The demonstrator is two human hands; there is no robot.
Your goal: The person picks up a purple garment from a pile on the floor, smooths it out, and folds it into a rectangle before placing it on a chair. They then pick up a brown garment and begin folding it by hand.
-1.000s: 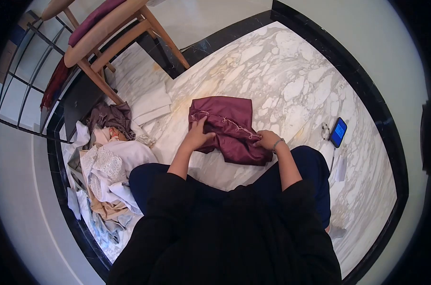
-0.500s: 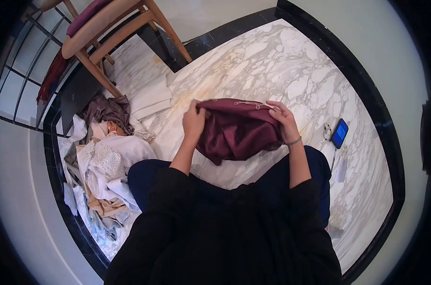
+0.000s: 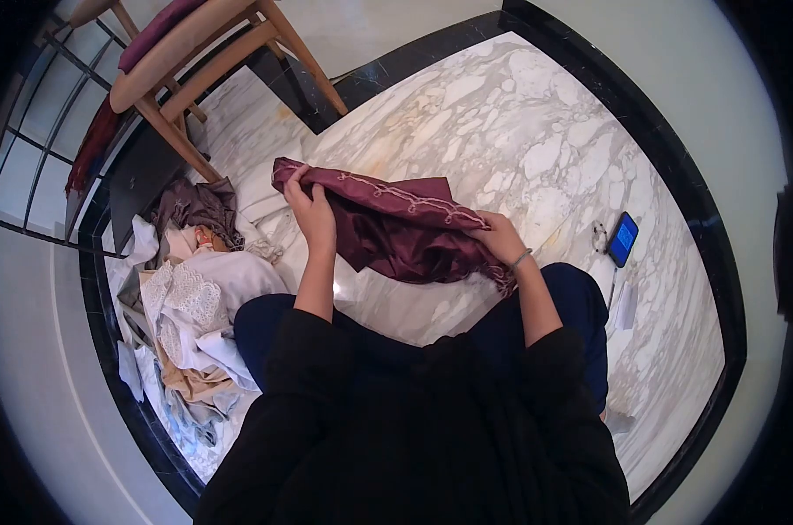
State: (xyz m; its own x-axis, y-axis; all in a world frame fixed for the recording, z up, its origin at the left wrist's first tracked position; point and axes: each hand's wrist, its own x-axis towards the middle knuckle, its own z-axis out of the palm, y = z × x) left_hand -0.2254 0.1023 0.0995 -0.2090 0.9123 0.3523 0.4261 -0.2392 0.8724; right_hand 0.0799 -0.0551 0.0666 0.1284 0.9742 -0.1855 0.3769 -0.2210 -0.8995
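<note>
Maroon cloth (image 3: 389,231) held, illegible phone screen (image 3: 624,238)

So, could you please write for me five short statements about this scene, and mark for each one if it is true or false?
1. The left hand and the right hand both hold the cloth. True.
2. The phone lies to the left of the cloth. False: it lies to the right.
3. The right wrist wears a band. True.
4. The phone's screen is dark. False: it is lit blue.
5. The clothes pile is on the person's left. True.
</note>
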